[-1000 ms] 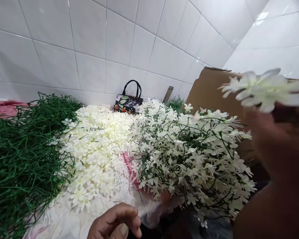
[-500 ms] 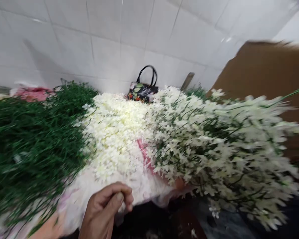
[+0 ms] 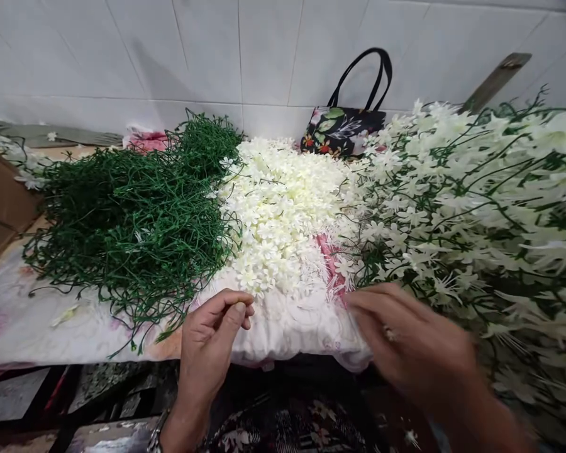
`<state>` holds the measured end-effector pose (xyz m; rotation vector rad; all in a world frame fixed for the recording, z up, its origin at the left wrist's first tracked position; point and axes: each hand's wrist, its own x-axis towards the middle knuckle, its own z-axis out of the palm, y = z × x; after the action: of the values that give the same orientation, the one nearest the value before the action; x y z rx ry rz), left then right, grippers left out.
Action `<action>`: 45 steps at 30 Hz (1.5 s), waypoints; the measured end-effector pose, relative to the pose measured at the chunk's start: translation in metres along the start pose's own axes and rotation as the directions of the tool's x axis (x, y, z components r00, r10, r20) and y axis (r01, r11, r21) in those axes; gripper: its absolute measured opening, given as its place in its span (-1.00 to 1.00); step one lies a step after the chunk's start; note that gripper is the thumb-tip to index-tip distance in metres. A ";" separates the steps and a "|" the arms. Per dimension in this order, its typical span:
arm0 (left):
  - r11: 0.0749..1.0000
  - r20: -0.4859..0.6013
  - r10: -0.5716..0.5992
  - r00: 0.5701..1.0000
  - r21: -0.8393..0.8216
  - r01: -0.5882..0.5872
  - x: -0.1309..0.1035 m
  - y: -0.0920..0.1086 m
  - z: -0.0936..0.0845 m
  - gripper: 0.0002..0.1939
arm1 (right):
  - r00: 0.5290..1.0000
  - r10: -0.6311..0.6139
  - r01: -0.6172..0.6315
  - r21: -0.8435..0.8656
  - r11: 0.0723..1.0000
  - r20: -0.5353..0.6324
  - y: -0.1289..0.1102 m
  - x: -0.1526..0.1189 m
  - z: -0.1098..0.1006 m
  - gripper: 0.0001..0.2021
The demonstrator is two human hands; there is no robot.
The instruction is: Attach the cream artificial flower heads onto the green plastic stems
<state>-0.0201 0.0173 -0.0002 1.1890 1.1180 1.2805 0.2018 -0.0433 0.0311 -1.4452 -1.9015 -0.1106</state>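
The left hand (image 3: 211, 333) is holding its thumb tip against the bent forefinger in a narrow pinch, though whether anything small is sitting between them I cannot tell; the right hand (image 3: 417, 336) is blurring, its fingers reaching leftward, and its grip I cannot tell either; between the two hands the pale cloth (image 3: 302, 324) is showing; just beyond the left pinch the loose white blossoms (image 3: 283, 207) are lying heaped; to the left of that pinch the green stems (image 3: 136, 214) are spreading in a tangle; beyond and right of the right hand the stemmed white flowers (image 3: 453, 201) are massing; far beyond both grips, a floral handbag (image 3: 342, 129) is standing behind the blossoms, near the tiled wall (image 3: 268, 56).
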 end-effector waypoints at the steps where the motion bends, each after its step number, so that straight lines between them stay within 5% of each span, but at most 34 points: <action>1: 0.996 0.004 0.022 1.000 0.089 -0.022 -0.001 -0.001 -0.001 -0.89 | 0.997 -0.024 0.025 -0.017 1.000 0.079 0.002 0.007 0.013 -0.86; 3: 0.964 0.006 0.069 0.998 0.258 -0.069 -0.002 -0.002 -0.003 -0.88 | 0.973 -0.046 0.066 -0.081 0.995 0.224 0.004 0.012 0.037 -0.81; 8: 0.810 0.091 0.269 0.959 0.517 -0.277 0.005 0.003 0.004 -0.87 | 0.956 -0.027 0.094 -0.216 0.972 0.293 0.004 0.004 0.061 -0.76; 12: 0.547 0.317 0.431 0.845 0.653 -0.524 0.017 0.006 0.025 -0.83 | 0.973 -0.059 0.091 -0.137 0.986 0.222 0.002 0.003 0.057 -0.77; 16: 0.191 0.582 0.333 0.742 0.729 -0.657 0.030 0.005 0.049 -0.72 | 0.985 -0.042 0.047 -0.026 0.999 0.165 0.003 0.003 0.055 -0.81; 19: 0.118 0.621 0.312 0.719 0.726 -0.678 0.034 0.001 0.056 -0.71 | 0.989 -0.027 0.022 0.034 0.999 0.148 0.005 0.002 0.055 -0.80; 21: 0.176 0.581 0.343 0.738 0.732 -0.658 0.035 -0.002 0.055 -0.72 | 0.991 -0.033 0.027 0.053 0.998 0.128 0.007 0.002 0.055 -0.79; 27: 0.556 0.353 0.426 0.833 0.624 -0.549 0.027 0.002 0.048 -0.81 | 0.998 0.013 -0.024 0.181 0.983 0.057 0.005 0.008 0.048 -0.84; 34: 0.922 0.104 0.159 0.982 0.340 -0.186 0.013 0.017 0.053 -0.84 | 0.998 0.060 -0.053 0.326 0.944 -0.012 -0.015 0.021 0.042 -0.86; 40: 0.996 0.049 -0.032 0.998 0.091 0.027 -0.002 0.008 0.050 -0.91 | 0.997 0.063 -0.051 0.245 0.968 -0.043 -0.020 0.021 0.051 -0.85; 45: 0.961 0.069 0.179 0.981 0.199 -0.190 -0.012 0.003 0.047 -0.86 | 0.998 0.057 -0.048 0.245 0.968 -0.030 -0.023 0.017 0.052 -0.83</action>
<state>0.0269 0.0044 0.0058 1.5016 1.1437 1.2895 0.1543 -0.0131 0.0109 -1.3162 -1.7759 0.1179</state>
